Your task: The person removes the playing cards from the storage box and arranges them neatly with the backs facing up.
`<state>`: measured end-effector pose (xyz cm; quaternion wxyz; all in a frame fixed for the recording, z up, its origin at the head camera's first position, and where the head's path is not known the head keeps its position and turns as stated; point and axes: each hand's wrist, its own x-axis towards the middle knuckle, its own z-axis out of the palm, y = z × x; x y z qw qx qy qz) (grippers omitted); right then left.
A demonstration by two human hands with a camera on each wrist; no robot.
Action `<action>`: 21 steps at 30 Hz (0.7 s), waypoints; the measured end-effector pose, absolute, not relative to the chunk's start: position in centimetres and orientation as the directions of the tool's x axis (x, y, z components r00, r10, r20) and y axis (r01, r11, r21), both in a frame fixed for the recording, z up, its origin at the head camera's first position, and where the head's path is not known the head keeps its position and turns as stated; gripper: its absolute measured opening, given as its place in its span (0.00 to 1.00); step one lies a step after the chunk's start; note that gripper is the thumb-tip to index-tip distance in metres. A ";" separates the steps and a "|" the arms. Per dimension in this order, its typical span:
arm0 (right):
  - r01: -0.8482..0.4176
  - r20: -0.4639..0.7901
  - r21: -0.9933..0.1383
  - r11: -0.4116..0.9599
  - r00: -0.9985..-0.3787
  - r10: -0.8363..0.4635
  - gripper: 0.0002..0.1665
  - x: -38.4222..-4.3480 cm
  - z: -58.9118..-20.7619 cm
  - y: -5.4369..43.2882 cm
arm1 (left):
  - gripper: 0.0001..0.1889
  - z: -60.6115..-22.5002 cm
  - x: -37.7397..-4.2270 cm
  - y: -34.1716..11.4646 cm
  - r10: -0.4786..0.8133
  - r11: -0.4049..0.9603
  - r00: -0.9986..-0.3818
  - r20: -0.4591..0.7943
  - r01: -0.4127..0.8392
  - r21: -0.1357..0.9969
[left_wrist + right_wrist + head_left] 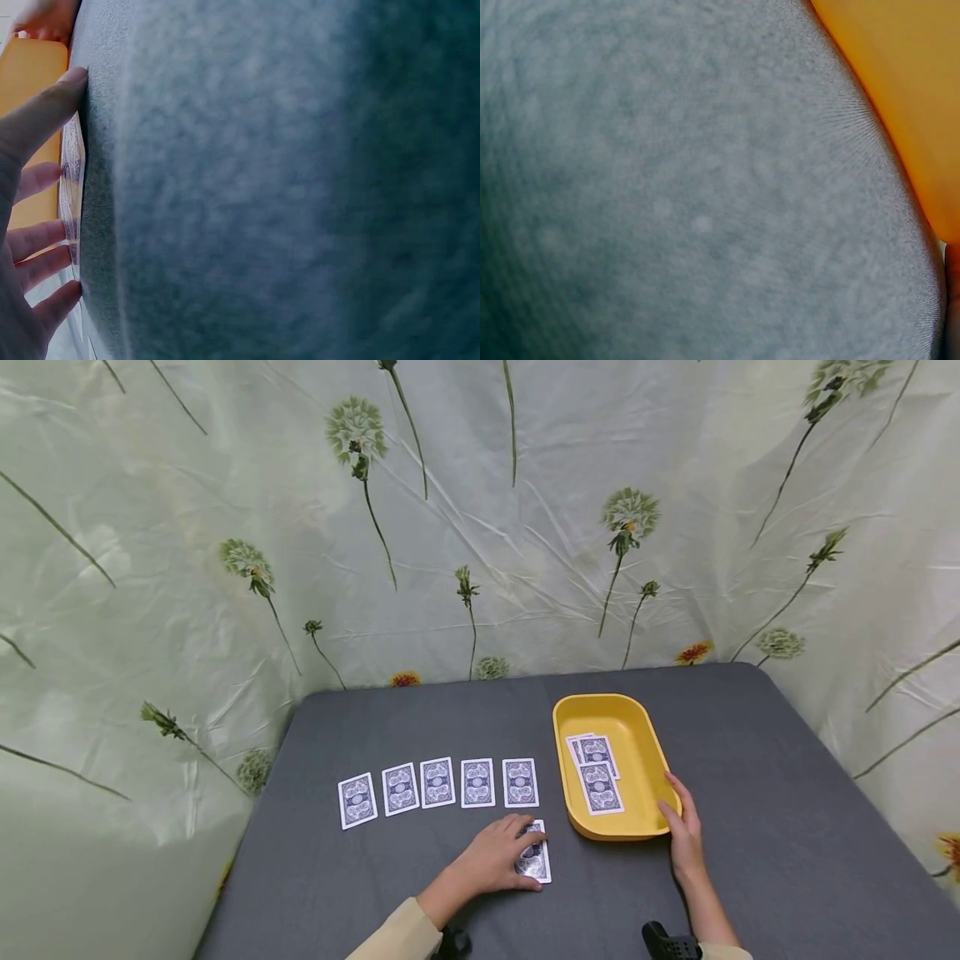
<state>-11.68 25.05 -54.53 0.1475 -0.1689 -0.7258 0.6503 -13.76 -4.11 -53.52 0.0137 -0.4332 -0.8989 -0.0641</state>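
Observation:
My left hand lies over a blue-backed playing card on the table, its fingers spread across the card. In the left wrist view the thumb and fingertips touch or nearly touch this card, seen almost edge-on. At the right, my right hand grips the near right corner of a yellow tray, thumb over the rim and fingers along the outer side. Inside the tray lie several overlapping playing cards, the visible backs blue. Only a sliver of the right hand shows in the right wrist view.
Beyond my left hand, several face-down playing cards form a row to the left of the tray. A dark grey cloth covers the table. Behind the table hangs a pale curtain printed with flowers.

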 end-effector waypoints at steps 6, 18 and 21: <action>0.083 -0.029 -0.991 0.103 -0.896 0.443 0.28 -11.8 -54.6 25.2 | 0.34 -53.6 -13.7 -4.2 0.785 0.609 -0.615 0.072 0.788 0.091; 0.042 0.012 -0.993 0.113 -0.899 0.438 0.27 -11.5 -54.6 25.1 | 0.32 -50.0 -14.9 -2.1 0.736 0.648 -0.668 0.112 0.743 0.167; 0.055 -0.001 -0.992 0.112 -0.900 0.435 0.27 -11.5 -54.6 25.1 | 0.33 -48.7 -15.5 -0.7 0.730 0.642 -0.663 0.166 0.748 0.166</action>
